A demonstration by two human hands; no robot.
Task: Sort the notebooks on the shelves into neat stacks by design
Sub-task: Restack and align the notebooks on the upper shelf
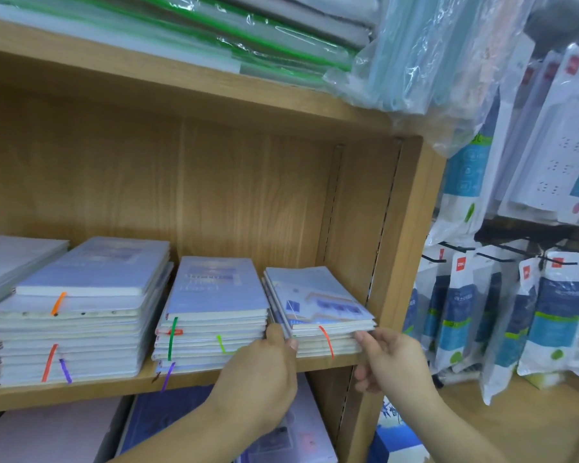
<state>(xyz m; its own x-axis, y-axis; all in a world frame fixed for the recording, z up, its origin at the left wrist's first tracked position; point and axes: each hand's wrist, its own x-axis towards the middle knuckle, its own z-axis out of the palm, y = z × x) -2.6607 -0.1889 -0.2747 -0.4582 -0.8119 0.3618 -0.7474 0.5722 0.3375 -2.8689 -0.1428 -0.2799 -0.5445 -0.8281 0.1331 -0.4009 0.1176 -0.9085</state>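
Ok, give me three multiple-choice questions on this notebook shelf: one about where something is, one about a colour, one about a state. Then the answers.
1. Which stack do the left hand and the right hand touch?
A the leftmost
B the middle one
C the rightmost stack, beside the side wall

2. What colour is the ribbon hanging over the front of that stack?
A green
B orange-red
C purple

3. How do the notebooks sit on the shelf?
A lying flat in piles
B standing upright, spines out
C hanging from hooks

Answers:
1. C: the left hand meets the rightmost stack's left front corner and the right hand its right front corner.
2. B: the ribbon over its page edges is orange-red.
3. A: every pile lies flat, covers facing up.
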